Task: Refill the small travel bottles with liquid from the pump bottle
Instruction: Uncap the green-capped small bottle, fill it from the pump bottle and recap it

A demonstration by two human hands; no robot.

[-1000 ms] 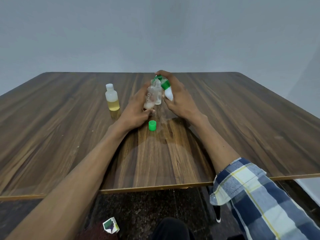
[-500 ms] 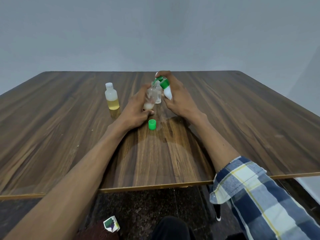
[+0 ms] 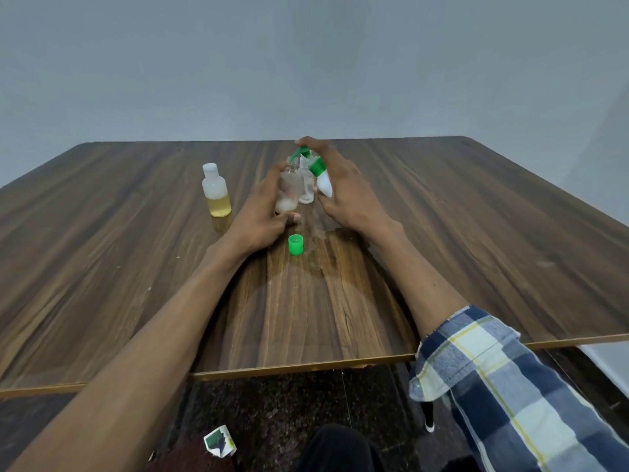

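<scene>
Pump pressed over the open travel bottle

The clear travel bottle (image 3: 289, 189) is held tilted in the left hand (image 3: 262, 212); the pump bottle (image 3: 321, 177) is gripped by the right hand (image 3: 343, 192). Liquid could be spilled on the desk (image 3: 136, 267) if the nozzle misses.

bottles: 4 (one (image 3: 216, 190) with yellow liquid, two clear (image 3: 288, 189) (image 3: 306, 185), one white pump bottle (image 3: 323, 180)) | loose green cap (image 3: 295, 244): 1 | hands: 2 (image 3: 260, 216) (image 3: 347, 195) | table (image 3: 476, 233): 1

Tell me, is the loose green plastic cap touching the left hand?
Apart. The head view shows bare wood between the loose green plastic cap and the left hand.
</scene>
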